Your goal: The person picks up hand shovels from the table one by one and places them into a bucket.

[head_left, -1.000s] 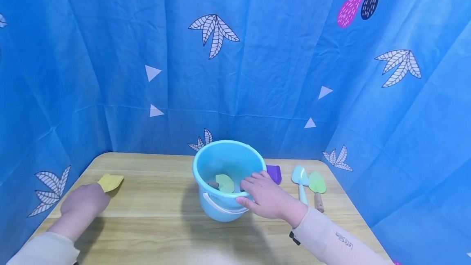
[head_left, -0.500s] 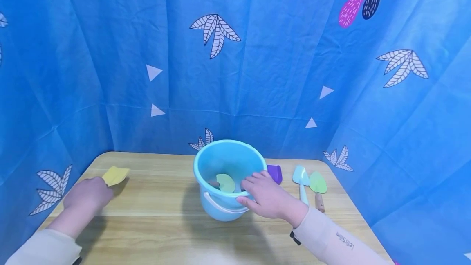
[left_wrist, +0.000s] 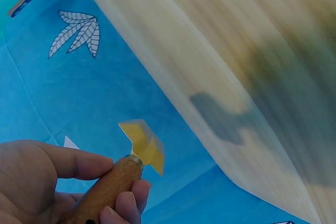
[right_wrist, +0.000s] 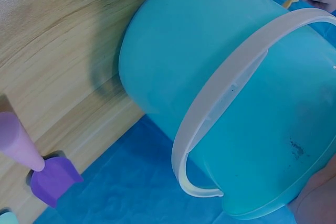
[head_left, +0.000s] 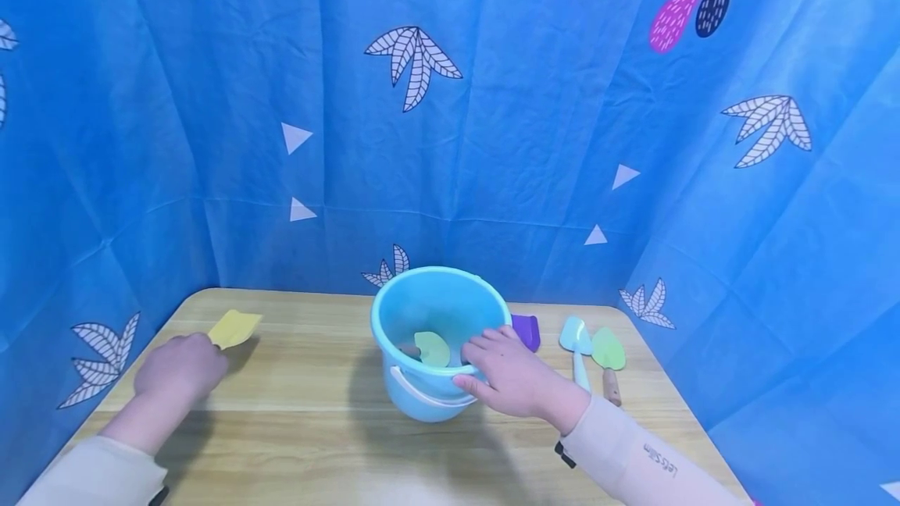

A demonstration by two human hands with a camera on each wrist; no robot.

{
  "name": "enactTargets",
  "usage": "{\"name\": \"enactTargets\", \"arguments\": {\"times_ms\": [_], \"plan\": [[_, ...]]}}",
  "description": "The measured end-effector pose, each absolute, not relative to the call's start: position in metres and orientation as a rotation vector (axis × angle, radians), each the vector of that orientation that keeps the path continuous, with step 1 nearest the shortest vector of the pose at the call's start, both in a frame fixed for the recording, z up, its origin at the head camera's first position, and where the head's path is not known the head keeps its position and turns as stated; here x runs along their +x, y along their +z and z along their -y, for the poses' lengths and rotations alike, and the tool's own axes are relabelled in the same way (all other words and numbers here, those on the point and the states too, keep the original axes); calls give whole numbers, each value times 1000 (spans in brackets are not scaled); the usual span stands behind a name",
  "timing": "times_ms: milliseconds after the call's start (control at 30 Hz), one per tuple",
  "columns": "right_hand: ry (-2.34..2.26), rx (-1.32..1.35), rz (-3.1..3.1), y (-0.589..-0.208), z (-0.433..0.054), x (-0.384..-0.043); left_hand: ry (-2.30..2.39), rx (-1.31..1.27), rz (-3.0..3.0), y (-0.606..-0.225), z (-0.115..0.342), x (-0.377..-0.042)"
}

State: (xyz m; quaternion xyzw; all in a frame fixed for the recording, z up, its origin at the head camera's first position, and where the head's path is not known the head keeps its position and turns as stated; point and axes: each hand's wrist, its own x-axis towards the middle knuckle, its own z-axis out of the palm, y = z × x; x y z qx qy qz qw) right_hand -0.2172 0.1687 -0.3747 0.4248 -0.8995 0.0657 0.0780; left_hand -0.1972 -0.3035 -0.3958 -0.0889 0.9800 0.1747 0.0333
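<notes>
Over the left part of the table my left hand (head_left: 181,369) holds a small hand shovel with a yellow blade (head_left: 235,328). Its brown wooden handle (left_wrist: 113,190) lies between thumb and fingers in the left wrist view. A light blue bucket (head_left: 422,400) stands upright mid-table, its white handle (right_wrist: 231,77) hanging down one side. My right hand (head_left: 509,373) grips the bucket's rim on the right, thumb outside and fingers over the edge. Inside the bucket lies a trowel with a pale green blade (head_left: 432,348); part of the bucket's inside is hidden by the front wall.
Right of the bucket lies a purple shovel (head_left: 526,332) with a pink handle (right_wrist: 18,140). Farther right are a light blue shovel (head_left: 576,334) and a green trowel (head_left: 608,350) with a wooden handle. A blue patterned curtain (head_left: 450,139) surrounds the wooden table (head_left: 309,389).
My left hand has moved right and slightly away from me, carrying the yellow shovel. The right hand and the bucket stay where they were.
</notes>
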Motion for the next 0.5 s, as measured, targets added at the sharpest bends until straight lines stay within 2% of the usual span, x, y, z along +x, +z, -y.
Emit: {"name": "enactTargets", "arguments": {"times_ms": [500], "plan": [[205, 1266, 2708, -375, -169, -218, 548, -235, -3086, -389, 298, -200]]}}
